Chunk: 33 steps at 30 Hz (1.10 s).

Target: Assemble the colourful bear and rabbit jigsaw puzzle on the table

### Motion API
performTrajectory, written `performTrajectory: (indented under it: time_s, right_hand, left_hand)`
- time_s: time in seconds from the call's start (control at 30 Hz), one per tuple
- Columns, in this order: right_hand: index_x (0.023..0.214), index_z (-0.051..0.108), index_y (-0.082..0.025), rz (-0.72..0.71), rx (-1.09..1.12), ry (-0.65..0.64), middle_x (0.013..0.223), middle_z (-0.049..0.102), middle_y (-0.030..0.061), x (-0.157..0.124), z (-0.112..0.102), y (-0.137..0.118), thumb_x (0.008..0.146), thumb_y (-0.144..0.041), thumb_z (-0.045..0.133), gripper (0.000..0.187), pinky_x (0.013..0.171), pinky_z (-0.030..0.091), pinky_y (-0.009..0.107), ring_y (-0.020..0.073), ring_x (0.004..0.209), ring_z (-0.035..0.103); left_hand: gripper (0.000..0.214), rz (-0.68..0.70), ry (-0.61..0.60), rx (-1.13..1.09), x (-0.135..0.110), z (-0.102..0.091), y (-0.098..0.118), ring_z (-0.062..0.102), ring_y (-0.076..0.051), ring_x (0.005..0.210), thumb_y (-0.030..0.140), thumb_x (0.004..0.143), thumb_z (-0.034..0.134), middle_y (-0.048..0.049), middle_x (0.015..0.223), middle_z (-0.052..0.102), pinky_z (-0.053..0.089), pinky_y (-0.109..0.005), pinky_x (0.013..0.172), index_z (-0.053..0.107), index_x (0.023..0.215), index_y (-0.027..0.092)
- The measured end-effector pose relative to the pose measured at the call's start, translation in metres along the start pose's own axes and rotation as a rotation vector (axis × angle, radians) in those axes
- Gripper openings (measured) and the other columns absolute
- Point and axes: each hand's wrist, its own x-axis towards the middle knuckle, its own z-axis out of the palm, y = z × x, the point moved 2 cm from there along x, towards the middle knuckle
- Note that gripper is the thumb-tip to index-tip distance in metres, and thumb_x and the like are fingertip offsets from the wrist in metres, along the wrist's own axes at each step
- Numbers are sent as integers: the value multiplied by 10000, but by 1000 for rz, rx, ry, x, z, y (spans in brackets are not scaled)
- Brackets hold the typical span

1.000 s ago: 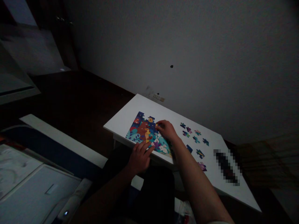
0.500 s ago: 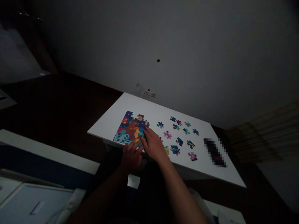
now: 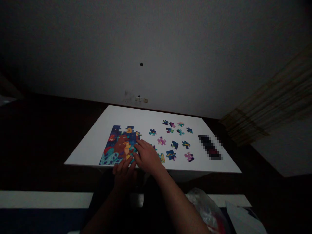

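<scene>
On the white table (image 3: 102, 130), both hands (image 3: 146, 157) press the puzzle (image 3: 119, 146)

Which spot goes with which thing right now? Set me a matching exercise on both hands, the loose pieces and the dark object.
Things:
1. left hand
2. right hand
3. loose puzzle pieces
4. dark pixelated object

Places:
A. near the right end of the white table
B. fingertips on the near edge of the assembled puzzle
C. scattered to the right of the assembled puzzle
D. resting over the assembled puzzle's right edge

Pairs: 1-B; 2-D; 3-C; 4-A
</scene>
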Motion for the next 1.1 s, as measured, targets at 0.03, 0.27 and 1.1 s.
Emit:
performTrajectory:
  time_s: [0.03, 0.27, 1.1]
  right_hand:
    - [1625, 802, -290, -3, -13, 3, 1801, 718, 124, 0, -1, -1, 1203, -365, 737, 433, 1452, 524, 610, 383, 1696, 650]
    - [1560, 822, -238, -16, -42, 10, 1750, 754, 147, -2, -3, -2, 1201, -342, 756, 380, 1442, 537, 567, 370, 1674, 664]
    - [1467, 879, -211, -17, -74, -6, 1664, 814, 131, 1, -9, -4, 1218, -281, 742, 293, 1404, 572, 513, 325, 1587, 727]
  left_hand:
    - [540, 6, -9, -1, 0, 0, 0, 711, -356, 1416, 236, 1085, 742, -89, 1415, 870, 372, -548, 1337, 759, 1612, 353]
    - [367, 22, 11, 6, 0, -1, -2, 713, -333, 1350, 238, 1109, 740, -88, 1388, 868, 401, -541, 1294, 784, 1464, 319]
    - [538, -10, -14, 31, 3, -1, 3, 705, -364, 1362, 179, 1016, 763, -92, 1388, 862, 351, -584, 1351, 766, 1528, 344]
